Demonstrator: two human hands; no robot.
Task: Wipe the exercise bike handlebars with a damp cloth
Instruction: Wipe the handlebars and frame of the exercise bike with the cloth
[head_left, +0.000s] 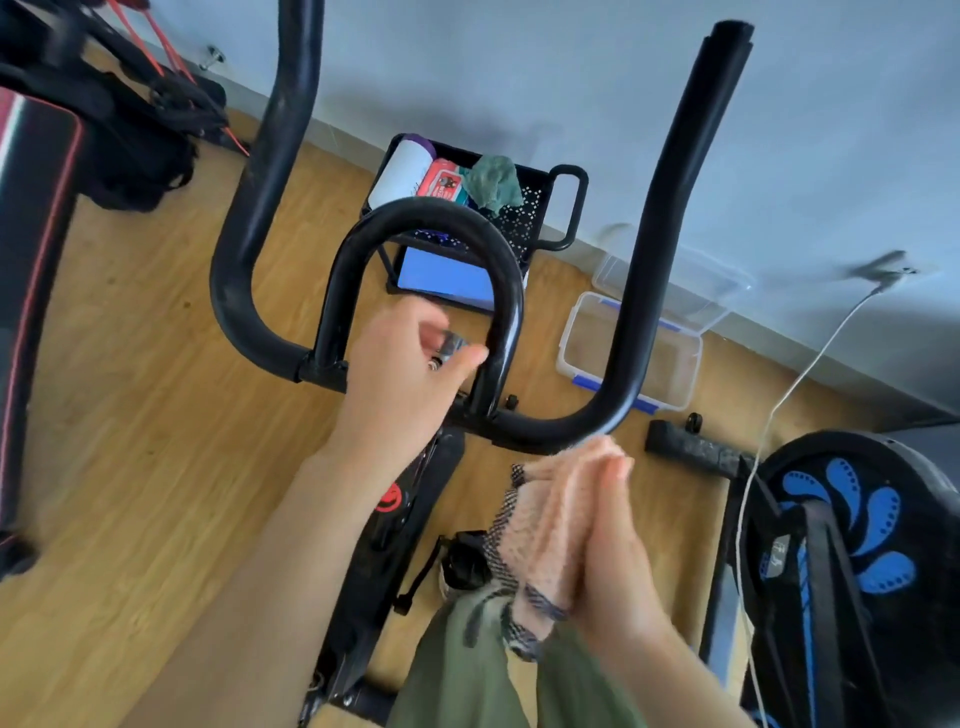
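Now we hold the cloth (545, 525) in our right hand (613, 556), low and right of centre in the frame, fingers pressed flat against it so that the fabric is pinned along the palm rather than balled up. It is a pinkish, nubbly towelling with a dark checked edge hanging down, and its upper tip sits just below the black handlebars (550, 434), at the bottom of the right-hand bend. That bend is the relation that matters: the nearest tube lies directly above the cloth, and from there the right horn's long axis runs up and slightly rightward to the upper right of the frame, so we judge a stroke would travel up along it. Our right hand is clearly the nearer one. Our left hand (402, 374) is at centre frame, fingers curled loosely beside the inner loop of the bars (whether it grips the small grey thing behind its fingers we cannot tell). All the tubing is round, smooth and semi-gloss black, with a softer matte look toward the top of the right horn.
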